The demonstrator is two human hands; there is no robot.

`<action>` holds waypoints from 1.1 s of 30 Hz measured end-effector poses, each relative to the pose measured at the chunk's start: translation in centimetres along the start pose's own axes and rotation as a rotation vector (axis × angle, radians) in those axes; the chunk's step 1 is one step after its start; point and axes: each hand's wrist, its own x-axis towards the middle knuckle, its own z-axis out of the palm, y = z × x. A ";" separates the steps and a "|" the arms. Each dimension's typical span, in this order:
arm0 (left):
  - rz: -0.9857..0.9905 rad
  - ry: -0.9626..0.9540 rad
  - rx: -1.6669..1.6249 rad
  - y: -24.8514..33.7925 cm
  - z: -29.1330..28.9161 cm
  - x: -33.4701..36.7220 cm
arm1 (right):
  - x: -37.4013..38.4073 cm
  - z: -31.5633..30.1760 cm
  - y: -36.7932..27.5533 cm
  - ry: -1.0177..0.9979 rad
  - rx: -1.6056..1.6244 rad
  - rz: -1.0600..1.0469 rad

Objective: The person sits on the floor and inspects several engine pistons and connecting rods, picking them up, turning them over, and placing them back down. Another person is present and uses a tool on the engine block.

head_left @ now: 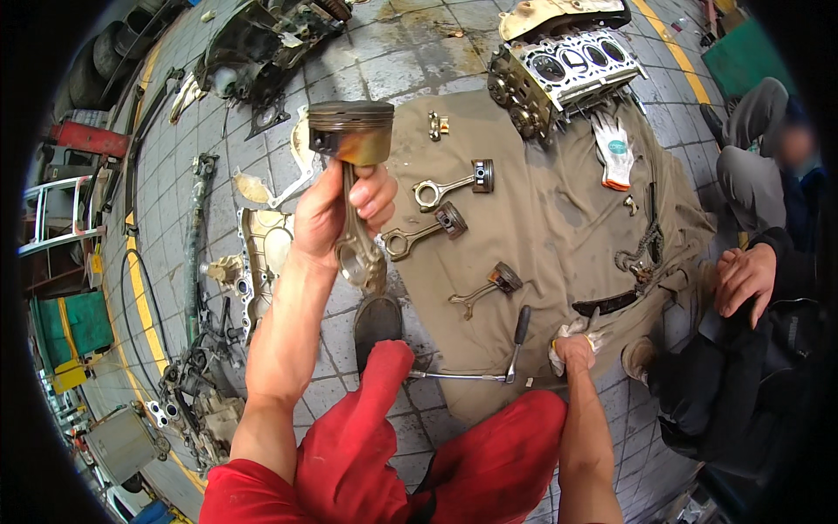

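My left hand [319, 210] is closed around the connecting rod of a piston [351, 131]. It holds the piston up, crown on top, with dark and amber stains on its skirt. The rod's big end hangs below my fingers. Low on the right, my right hand [574, 351] grips a crumpled white cloth [567, 332] over the brown sheet [550, 240]. Three more pistons with rods lie on that sheet: a far one [482, 176], a middle one [449, 220] and a nearer one [504, 278]. A long-handled ratchet [463, 376] lies between my knees, near my right hand.
An engine block [572, 70] stands at the far right, with a white glove [614, 153] before it. A timing chain [642, 253] lies on the sheet's right side. Another person's hand [746, 275] rests at the right. Metal covers [262, 249] and engine parts crowd the left.
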 end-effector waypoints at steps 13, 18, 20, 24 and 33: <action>-0.147 0.150 2.039 -5.4 -12.2 8.1 | -0.3 -0.3 -0.5 -0.021 -0.041 -0.001; -0.205 0.186 2.178 -8.1 -15.2 9.9 | 0.1 0.0 -0.2 -0.013 -0.070 -0.014; -0.195 0.200 2.222 -9.2 -15.7 9.9 | 0.0 -0.1 0.0 -0.024 -0.046 0.007; -0.138 0.270 2.236 -9.5 -16.9 8.7 | -0.2 0.0 -0.2 -0.030 -0.040 -0.031; 0.003 0.980 -0.045 -6.2 -16.9 -1.7 | -0.3 -0.1 0.6 -0.023 0.040 -0.013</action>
